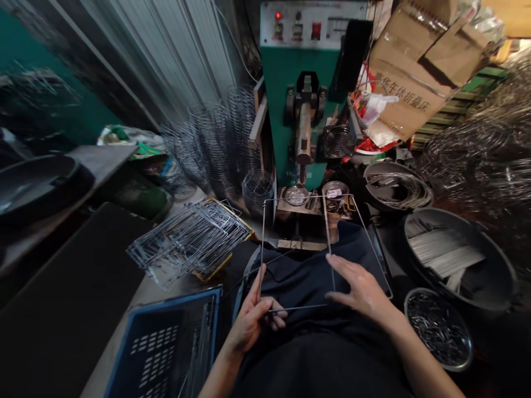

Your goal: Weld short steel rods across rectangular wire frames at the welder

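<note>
A thin wire frame [295, 198], roughly rectangular with a wire running down its middle, is held up over my lap. My left hand [253, 320] is closed around the frame's lower left corner, thumb and fingers gripping the wire. Close to the middle wire is my right hand [359, 284], its thumb and fingers spread apart. That wire passes by the right fingertips; whether they touch it is hard to see. Beyond the frame stands a green machine [276, 110] with a metal arm [305, 132] pointing down toward a small dish [296, 195] of bits.
At left lies a pile of wire frames [194, 235], with a blue crate [157, 342] nearer me. Wire baskets [211, 143] are stacked behind. On the right are a pan of straight rods [446, 249], a bowl of small metal parts [437, 329] and a cardboard box [409, 83].
</note>
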Tool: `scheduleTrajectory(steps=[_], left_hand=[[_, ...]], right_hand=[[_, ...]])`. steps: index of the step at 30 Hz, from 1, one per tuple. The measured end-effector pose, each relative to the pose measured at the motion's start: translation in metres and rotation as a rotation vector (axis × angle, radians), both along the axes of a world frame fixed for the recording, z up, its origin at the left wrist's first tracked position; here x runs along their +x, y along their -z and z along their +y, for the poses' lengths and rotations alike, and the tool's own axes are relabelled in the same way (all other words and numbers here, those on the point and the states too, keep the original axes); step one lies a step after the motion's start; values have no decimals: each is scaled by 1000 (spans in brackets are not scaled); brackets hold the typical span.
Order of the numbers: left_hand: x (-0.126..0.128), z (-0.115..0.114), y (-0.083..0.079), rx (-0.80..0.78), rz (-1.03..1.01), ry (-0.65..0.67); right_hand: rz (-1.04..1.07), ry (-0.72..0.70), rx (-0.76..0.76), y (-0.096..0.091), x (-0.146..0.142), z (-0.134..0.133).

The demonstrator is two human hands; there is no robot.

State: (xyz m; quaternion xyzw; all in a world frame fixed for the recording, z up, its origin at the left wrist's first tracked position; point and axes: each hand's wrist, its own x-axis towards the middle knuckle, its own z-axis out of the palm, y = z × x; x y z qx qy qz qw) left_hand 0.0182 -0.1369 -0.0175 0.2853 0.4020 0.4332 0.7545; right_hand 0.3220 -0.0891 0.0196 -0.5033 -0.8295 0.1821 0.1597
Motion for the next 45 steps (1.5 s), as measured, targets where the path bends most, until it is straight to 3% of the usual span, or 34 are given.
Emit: scheduleTrajectory(steps=[4, 10, 17, 45], left_hand=[[3, 0, -3, 25, 7, -5], [2, 0, -7, 49, -4, -29], [3, 4, -10, 70, 10, -58], [-1, 22, -7, 98, -4, -43]], right_hand=[[87, -118, -111, -3, -15, -5], [85, -122, -200, -2, -15, -5], [12, -109, -172, -7, -19, 1], [66, -142, -138, -14, -22, 23]])
